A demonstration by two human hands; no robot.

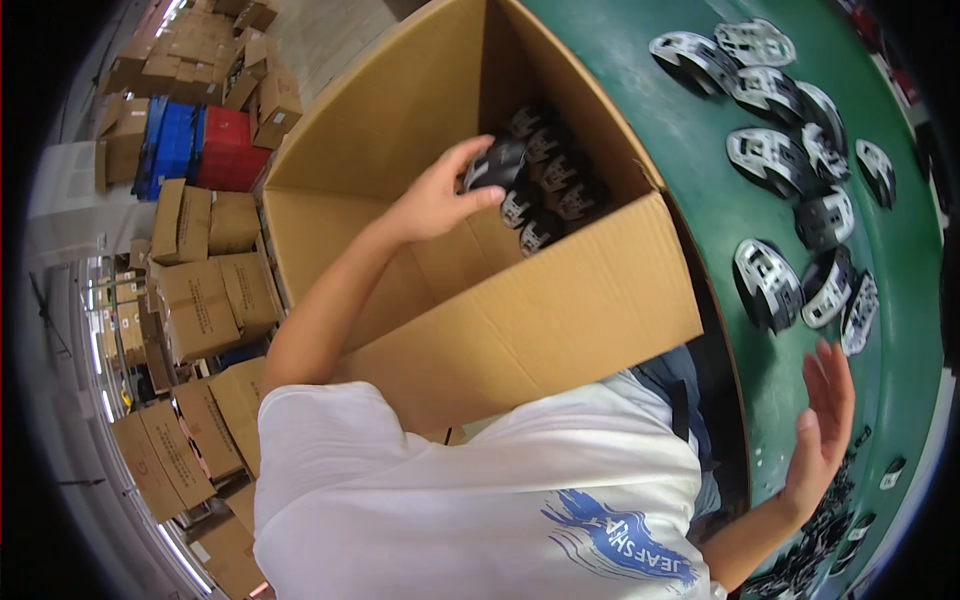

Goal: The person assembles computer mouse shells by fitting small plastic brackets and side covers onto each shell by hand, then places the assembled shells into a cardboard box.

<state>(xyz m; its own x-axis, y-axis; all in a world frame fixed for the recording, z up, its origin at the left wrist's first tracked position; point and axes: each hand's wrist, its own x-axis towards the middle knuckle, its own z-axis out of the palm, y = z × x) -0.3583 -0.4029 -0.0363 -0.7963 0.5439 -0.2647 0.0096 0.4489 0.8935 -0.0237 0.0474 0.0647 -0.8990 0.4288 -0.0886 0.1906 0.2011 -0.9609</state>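
Note:
Inside the large open cardboard box (520, 335), my left hand (440, 200) grips a dark, curved plastic shell (500, 160) between thumb and fingers. Just beyond it, several similar black shells with light markings (550, 175) stand in rows against the box's right side. Over the green table (690, 180) to the right, my right hand (822, 430) is raised with its fingers extended, holding nothing. The closest piece to it is a silver-and-black shell (860, 312) on the tabletop. What these shells belong to cannot be told.
Several black-and-silver shells (768, 160) lie scattered on the green table. Nearer on it is a heap of small black parts (815, 540). To the left are stacked cardboard boxes (200, 310), a blue crate (168, 150) and a red crate (230, 150).

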